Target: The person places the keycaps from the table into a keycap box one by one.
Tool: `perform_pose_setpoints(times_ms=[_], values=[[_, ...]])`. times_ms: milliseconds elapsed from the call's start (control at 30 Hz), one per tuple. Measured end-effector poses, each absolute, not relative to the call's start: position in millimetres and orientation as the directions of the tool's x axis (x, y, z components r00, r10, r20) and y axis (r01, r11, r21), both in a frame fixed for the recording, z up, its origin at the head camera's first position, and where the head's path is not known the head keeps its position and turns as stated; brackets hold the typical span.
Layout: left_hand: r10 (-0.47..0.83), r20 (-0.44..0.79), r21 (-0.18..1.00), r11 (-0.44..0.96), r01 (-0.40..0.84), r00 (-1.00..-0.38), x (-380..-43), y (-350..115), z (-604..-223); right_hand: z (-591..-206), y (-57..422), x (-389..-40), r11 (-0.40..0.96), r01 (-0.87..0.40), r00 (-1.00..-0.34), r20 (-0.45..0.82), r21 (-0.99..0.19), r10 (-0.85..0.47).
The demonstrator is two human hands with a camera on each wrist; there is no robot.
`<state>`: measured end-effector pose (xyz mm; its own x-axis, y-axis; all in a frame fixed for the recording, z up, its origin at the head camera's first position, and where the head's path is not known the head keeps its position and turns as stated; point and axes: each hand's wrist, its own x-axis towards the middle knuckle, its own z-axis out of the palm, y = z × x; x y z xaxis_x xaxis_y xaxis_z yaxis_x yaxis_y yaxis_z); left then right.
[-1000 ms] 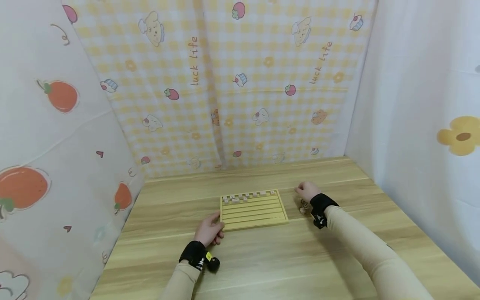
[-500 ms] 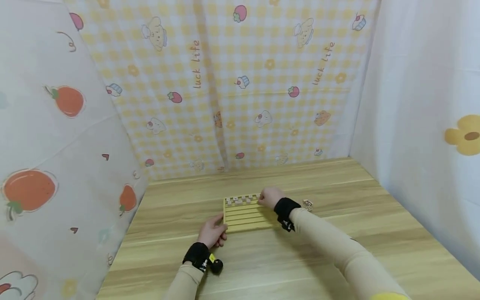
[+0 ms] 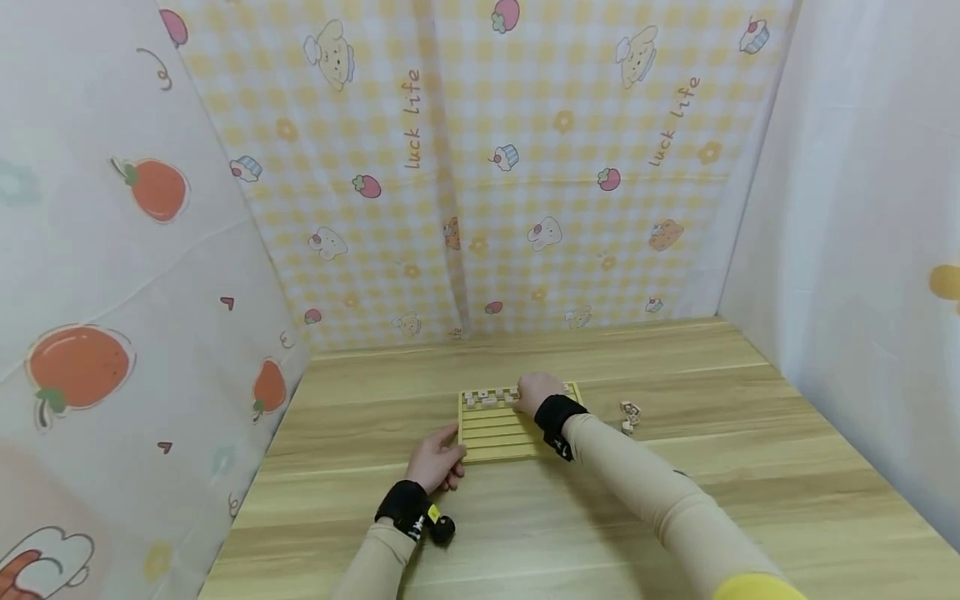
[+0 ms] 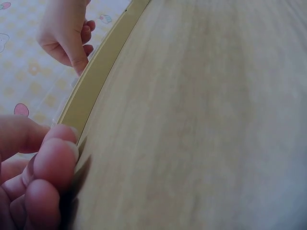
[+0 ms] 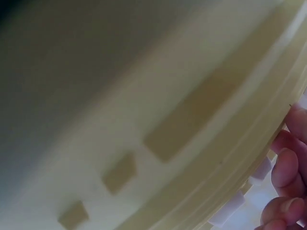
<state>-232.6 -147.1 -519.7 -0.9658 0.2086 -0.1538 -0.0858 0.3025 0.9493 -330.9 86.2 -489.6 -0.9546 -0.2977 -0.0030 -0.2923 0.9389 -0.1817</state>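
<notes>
The wood-grain table [image 3: 540, 533] bore a yellow slotted tray [image 3: 495, 453], its left edge gripped by the left hand [image 3: 435, 465]. The right hand [image 3: 540, 393] bent over its upper slots, any hold hidden, beside small blocks [image 3: 489, 402].

Yellow tray [image 3: 491, 434]; wood-grain table [image 3: 525, 525]; yellow-white checked backdrop [image 3: 510, 108]; beige sleeves [image 3: 652, 483]; black wristbands [image 3: 405, 505].

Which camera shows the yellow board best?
The head view: most of the board shows, though the right hand covers part. The left wrist view shows only an edge; the right wrist view, a cropped close-up.
</notes>
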Motion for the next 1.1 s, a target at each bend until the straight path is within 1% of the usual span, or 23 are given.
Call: perform_pose_setpoints(times_ms=[300, 400, 467, 567, 667, 733, 867, 1100], values=[[0.210, -0.159, 0.944, 0.319, -0.087, -0.965, -235.2, -142.6, -522.2, -492.8, 88.1, -331.5, 0.961, -0.234, -0.972, 0.019, -0.147, -0.234], [0.210, -0.160, 0.945, 0.315, -0.088, -0.965, -236.0, -140.9, -523.6, -493.4, 89.5, -330.0, 0.968, -0.225, -0.974, 0.015, -0.114, -0.225], [0.209, -0.162, 0.946, 0.310, -0.091, -0.964, -236.2, -139.5, -523.9, -492.5, 91.7, -327.9, 0.966, -0.231, -0.973, 0.022, -0.119, -0.230], [0.216, -0.150, 0.951, 0.297, -0.081, -0.965, -235.6, -137.1, -524.3, -488.3, 99.0, -323.0, 0.945, -0.254, -0.967, 0.017, -0.205, -0.256], [0.221, -0.150, 0.954, 0.288, -0.083, -0.964, -233.8, -135.3, -525.5, -477.9, 112.1, -313.8, 0.905, -0.279, -0.957, 0.012, -0.320, -0.291], [0.225, -0.151, 0.954, 0.287, -0.082, -0.963, -232.5, -134.8, -526.4, -470.1, 124.8, -307.5, 0.888, -0.276, -0.955, -0.002, -0.368, -0.297], [0.227, -0.149, 0.948, 0.309, -0.074, -0.963, -231.0, -137.7, -527.4, -454.9, 159.1, -301.3, 0.872, -0.259, -0.958, -0.002, -0.414, -0.286], [0.203, -0.136, 0.940, 0.335, -0.062, -0.970, -235.1, -146.9, -526.4, -442.8, 229.2, -299.7, 0.851, -0.175, -0.981, 0.012, -0.495, -0.195]])
